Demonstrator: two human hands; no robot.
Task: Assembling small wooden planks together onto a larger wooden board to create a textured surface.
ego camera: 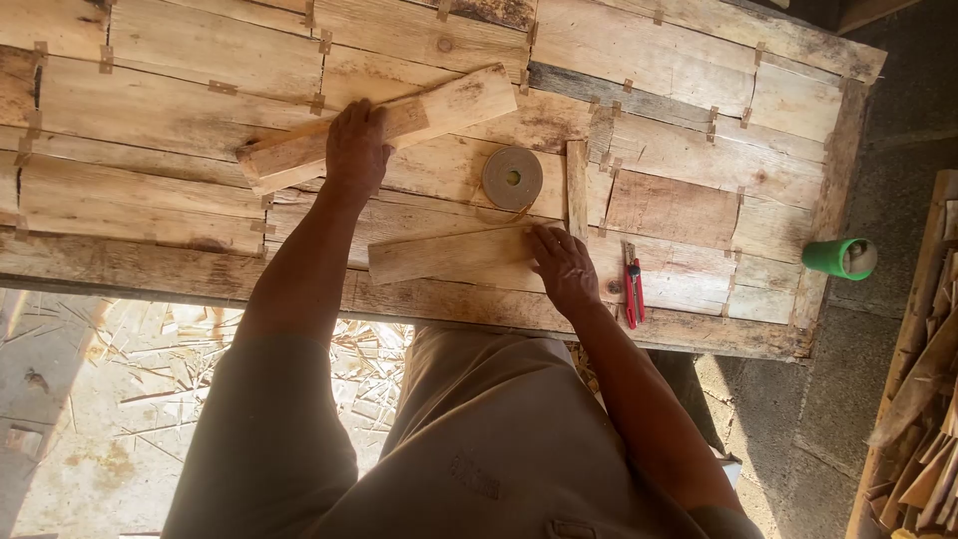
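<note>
1. Head view: the person's own body fills the lower middle, hiding part of the near edge of the desk (150,265) and the floor under it; the desk's left side and far edge are cut off by the frame.
2. At the right edge a stack of wood scraps (923,419) is only partly in view and hard to sort into pieces.
3. The desk is a rough top of pale patched planks joined by small metal strips. On it lie a flat grey-brown roll of tape (513,179), a narrow upright strip of wood (577,188) just right of the roll, and a red-handled utility knife (633,289) near the front edge. A green cylindrical roll (840,259) sits at the desk's right edge.
4. Below, the floor at left is sunlit and strewn with wood splinters (170,359); at right it is grey concrete in shade.
5. The left hand (357,150) reaches far forward, arm straight, palm down with fingers curled over a long pale wooden plank (399,125) that lies slanted across the desk.
6. The right hand (562,268) lies spread, fingertips pressing the right end of a shorter flat wooden board (449,255) near the front edge, just below the tape roll.
</note>
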